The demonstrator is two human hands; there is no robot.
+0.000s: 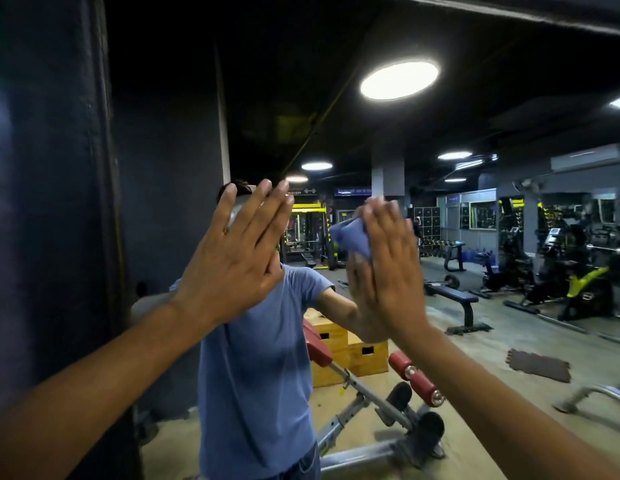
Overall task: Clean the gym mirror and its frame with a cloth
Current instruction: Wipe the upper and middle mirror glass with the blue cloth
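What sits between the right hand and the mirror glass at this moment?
In the head view, a bunched blue cloth lies between the flat right hand and the mirror, its folds showing past the fingers.

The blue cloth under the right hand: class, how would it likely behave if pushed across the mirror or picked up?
The blue cloth looks bunched and creased under the right hand, so it is probably floppy and light. Pushed flat-handed over the mirror, it would likely slide and could bunch up or slip from under the straight fingers.
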